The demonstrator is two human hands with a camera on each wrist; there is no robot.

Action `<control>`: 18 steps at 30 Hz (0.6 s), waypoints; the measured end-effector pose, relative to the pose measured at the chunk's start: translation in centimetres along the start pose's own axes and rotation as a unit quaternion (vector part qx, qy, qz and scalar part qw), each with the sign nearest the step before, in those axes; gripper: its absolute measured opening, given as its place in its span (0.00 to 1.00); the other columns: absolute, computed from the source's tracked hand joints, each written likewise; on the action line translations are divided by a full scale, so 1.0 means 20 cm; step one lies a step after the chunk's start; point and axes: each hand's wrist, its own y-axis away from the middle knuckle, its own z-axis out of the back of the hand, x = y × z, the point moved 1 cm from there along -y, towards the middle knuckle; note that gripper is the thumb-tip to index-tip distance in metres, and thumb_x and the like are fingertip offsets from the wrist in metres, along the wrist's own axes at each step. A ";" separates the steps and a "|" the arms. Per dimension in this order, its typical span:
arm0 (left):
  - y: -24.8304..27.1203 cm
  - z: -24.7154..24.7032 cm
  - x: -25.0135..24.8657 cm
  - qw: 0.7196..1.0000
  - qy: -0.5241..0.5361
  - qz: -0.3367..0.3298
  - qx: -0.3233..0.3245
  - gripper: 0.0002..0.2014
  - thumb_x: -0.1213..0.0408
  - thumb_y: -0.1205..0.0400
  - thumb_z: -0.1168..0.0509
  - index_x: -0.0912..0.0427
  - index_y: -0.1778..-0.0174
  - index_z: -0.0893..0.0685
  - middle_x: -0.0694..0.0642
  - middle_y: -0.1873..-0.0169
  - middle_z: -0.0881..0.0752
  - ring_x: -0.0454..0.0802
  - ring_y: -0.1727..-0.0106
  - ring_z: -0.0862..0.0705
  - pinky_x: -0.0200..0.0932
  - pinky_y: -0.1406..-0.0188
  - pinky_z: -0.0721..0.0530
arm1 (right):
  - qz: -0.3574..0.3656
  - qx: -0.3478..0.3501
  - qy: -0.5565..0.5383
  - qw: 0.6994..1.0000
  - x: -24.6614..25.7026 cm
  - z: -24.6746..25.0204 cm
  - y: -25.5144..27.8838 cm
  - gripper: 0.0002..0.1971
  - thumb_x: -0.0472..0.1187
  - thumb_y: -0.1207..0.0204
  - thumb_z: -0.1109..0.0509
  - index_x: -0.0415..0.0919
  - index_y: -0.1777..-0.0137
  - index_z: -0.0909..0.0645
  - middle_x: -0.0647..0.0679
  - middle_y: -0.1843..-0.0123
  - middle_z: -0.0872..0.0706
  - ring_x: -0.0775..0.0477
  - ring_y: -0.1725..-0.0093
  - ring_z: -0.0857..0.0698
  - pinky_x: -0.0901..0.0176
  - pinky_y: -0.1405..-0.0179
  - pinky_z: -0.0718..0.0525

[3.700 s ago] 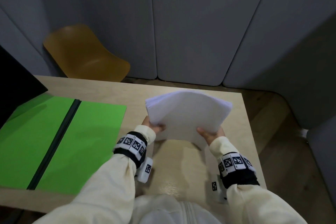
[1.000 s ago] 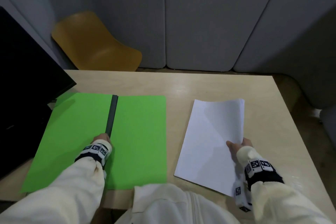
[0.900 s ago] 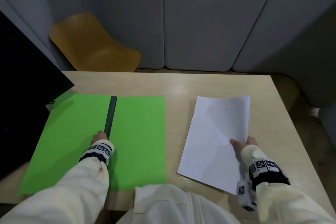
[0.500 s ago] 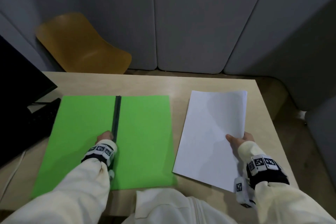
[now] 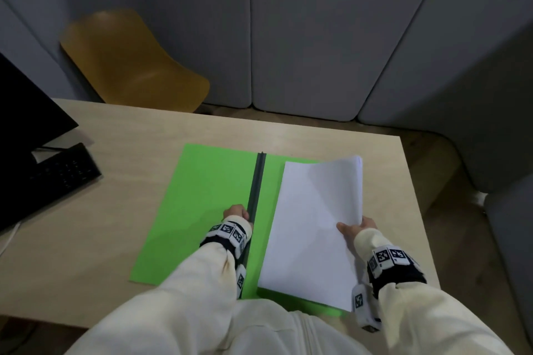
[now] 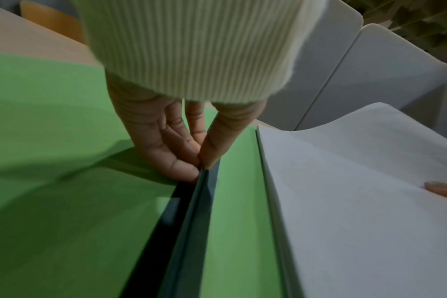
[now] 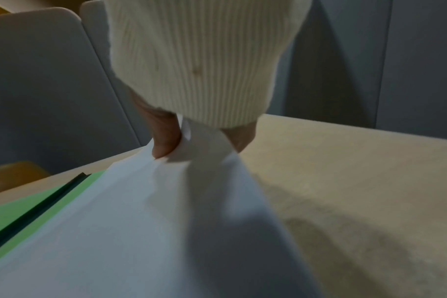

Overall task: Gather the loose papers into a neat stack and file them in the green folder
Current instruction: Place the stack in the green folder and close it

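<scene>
The green folder lies open on the wooden table, with a black spine strip down its middle. A white paper stack rests on the folder's right half, its far right corner curled up. My left hand pinches the near part of the spine strip between thumb and fingers, lifting its edge. My right hand grips the stack's right edge, with the thumb on top and the fingers underneath. In the right wrist view the paper stack bends up into my right hand.
A black monitor and a keyboard stand at the left of the table. A yellow chair sits behind the table against grey padded panels. The table's right edge runs close to my right hand.
The paper stack has moved left off the bare table onto the folder's right half, carried by my right hand. My left hand has stayed at the spine strip.
</scene>
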 end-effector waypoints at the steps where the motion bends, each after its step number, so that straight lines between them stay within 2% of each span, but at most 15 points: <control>1: 0.01 -0.01 -0.01 1.000 -0.004 -0.003 -0.004 0.18 0.82 0.26 0.44 0.56 0.76 0.28 0.54 0.67 0.20 0.53 0.58 0.22 0.39 0.48 0.18 | 0.001 0.003 0.002 1.000 0.01 -0.01 -0.01 0.23 0.36 0.29 0.27 0.30 0.34 0.23 0.38 0.55 0.19 0.38 0.57 0.20 0.54 0.52 0.22; 3: 0.04 -0.03 -0.03 1.000 -0.010 -0.014 -0.003 0.18 0.83 0.26 0.45 0.55 0.76 0.29 0.50 0.72 0.25 0.52 0.62 0.23 0.36 0.59 0.20 | 0.003 0.010 0.008 1.000 0.03 -0.03 -0.04 0.23 0.36 0.29 0.27 0.30 0.34 0.23 0.39 0.55 0.19 0.38 0.57 0.19 0.54 0.51 0.21; 6: 0.04 -0.03 -0.04 1.000 -0.003 -0.030 -0.002 0.19 0.84 0.27 0.45 0.55 0.75 0.29 0.50 0.75 0.25 0.44 0.73 0.27 0.30 0.73 0.27 | -0.001 0.023 0.031 0.999 0.07 -0.08 -0.07 0.24 0.37 0.29 0.27 0.30 0.34 0.24 0.39 0.54 0.18 0.39 0.56 0.20 0.54 0.50 0.21; 7: 0.03 -0.02 -0.04 0.999 -0.003 -0.037 0.000 0.19 0.84 0.27 0.45 0.55 0.75 0.29 0.50 0.75 0.25 0.43 0.75 0.28 0.29 0.75 0.28 | -0.002 0.026 0.033 0.999 0.08 -0.10 -0.08 0.23 0.36 0.29 0.27 0.30 0.34 0.24 0.38 0.54 0.17 0.40 0.56 0.20 0.54 0.50 0.22; 9: 0.00 -0.02 -0.01 0.999 0.007 -0.039 0.005 0.19 0.84 0.27 0.43 0.55 0.75 0.27 0.50 0.77 0.25 0.43 0.76 0.28 0.30 0.71 0.23 | -0.002 0.032 0.036 0.999 0.10 -0.14 -0.10 0.21 0.34 0.28 0.28 0.30 0.36 0.22 0.34 0.49 0.14 0.41 0.57 0.20 0.56 0.50 0.23; 11: -0.01 -0.01 0.00 0.999 0.005 -0.040 0.004 0.18 0.83 0.28 0.39 0.53 0.75 0.25 0.50 0.77 0.23 0.46 0.74 0.25 0.38 0.59 0.14 | -0.004 0.038 0.039 0.998 0.11 -0.19 -0.12 0.21 0.35 0.29 0.27 0.30 0.37 0.22 0.33 0.46 0.13 0.41 0.56 0.19 0.55 0.47 0.21; 14: -0.02 0.01 0.01 0.999 0.035 -0.022 0.015 0.17 0.82 0.29 0.38 0.54 0.74 0.22 0.51 0.78 0.23 0.47 0.74 0.25 0.48 0.45 0.13 | -0.006 0.039 0.039 0.998 0.10 -0.25 -0.13 0.21 0.36 0.32 0.26 0.32 0.38 0.20 0.35 0.48 0.11 0.37 0.51 0.13 0.50 0.40 0.17; 15: -0.03 0.02 0.02 0.999 0.042 -0.019 0.026 0.16 0.82 0.29 0.36 0.54 0.74 0.22 0.51 0.78 0.23 0.46 0.75 0.26 0.47 0.44 0.13 | -0.007 0.037 0.044 0.998 0.10 -0.27 -0.13 0.21 0.36 0.32 0.25 0.32 0.38 0.19 0.34 0.47 0.11 0.35 0.48 0.12 0.49 0.40 0.17; 17: -0.02 0.03 0.01 0.998 0.044 -0.019 0.051 0.16 0.78 0.30 0.32 0.51 0.72 0.21 0.48 0.76 0.21 0.42 0.75 0.25 0.38 0.50 0.14 | -0.011 0.031 0.050 0.998 0.09 -0.28 -0.14 0.21 0.36 0.33 0.25 0.33 0.39 0.19 0.34 0.46 0.11 0.35 0.47 0.12 0.49 0.40 0.17; 18: -0.02 0.03 0.02 0.997 0.047 -0.028 0.049 0.16 0.78 0.30 0.32 0.51 0.72 0.21 0.48 0.75 0.21 0.42 0.75 0.24 0.39 0.52 0.13 | -0.013 0.030 0.048 0.998 0.09 -0.29 -0.14 0.22 0.37 0.33 0.25 0.33 0.39 0.19 0.34 0.46 0.11 0.35 0.47 0.12 0.49 0.40 0.17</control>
